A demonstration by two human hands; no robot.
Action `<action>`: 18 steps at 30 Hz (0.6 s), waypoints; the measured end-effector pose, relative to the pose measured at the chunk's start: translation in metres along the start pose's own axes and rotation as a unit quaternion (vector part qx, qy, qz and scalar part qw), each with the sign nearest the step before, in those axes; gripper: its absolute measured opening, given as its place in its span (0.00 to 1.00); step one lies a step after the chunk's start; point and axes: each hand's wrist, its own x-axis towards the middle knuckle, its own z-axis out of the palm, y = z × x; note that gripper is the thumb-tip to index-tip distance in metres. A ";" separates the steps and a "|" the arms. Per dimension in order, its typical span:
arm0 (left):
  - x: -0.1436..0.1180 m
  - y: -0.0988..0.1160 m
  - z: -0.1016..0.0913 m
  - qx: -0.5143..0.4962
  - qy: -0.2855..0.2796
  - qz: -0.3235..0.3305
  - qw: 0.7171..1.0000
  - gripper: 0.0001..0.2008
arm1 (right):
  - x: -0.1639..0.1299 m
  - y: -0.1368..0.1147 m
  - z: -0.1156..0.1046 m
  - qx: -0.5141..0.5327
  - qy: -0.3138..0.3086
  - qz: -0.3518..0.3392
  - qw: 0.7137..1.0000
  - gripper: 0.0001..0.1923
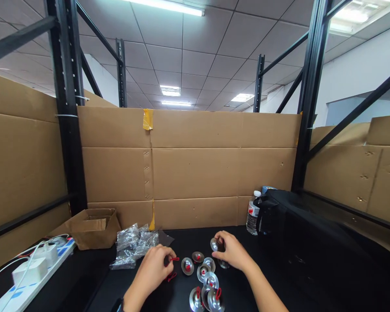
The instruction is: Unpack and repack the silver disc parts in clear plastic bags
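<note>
Several small round metal cymbals with red loops [204, 272] lie on the black table [182, 299] between my hands. My left hand [156, 266] pinches a red cord [173, 260] at the left of the group, with another red loop [171, 276] lying just below it. Fingers of my right hand [231, 251] are closed on one small metal cymbal [214, 245], held a little above the table at the back of the group. A pair of cymbals [208, 299] lies nearest to me.
A pile of clear plastic bags [133, 242] and an open cardboard box [92, 226] stand at the left. A white power strip with adapters [32, 268] lies at the far left. A water bottle [252, 213] and a black bag [295, 234] stand right. Cardboard walls surround the table.
</note>
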 end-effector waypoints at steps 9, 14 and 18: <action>-0.003 -0.010 0.002 0.012 -0.084 0.011 0.996 0.10 | 0.001 0.041 -0.004 -0.033 -0.060 0.027 0.997 0.20; -0.009 0.017 0.017 -0.049 -0.063 0.088 0.993 0.15 | 0.000 0.041 -0.004 -0.029 -0.101 0.058 0.993 0.25; -0.013 0.033 0.039 -0.016 -0.083 0.106 0.991 0.21 | -0.001 0.042 -0.006 -0.032 -0.119 0.062 0.991 0.27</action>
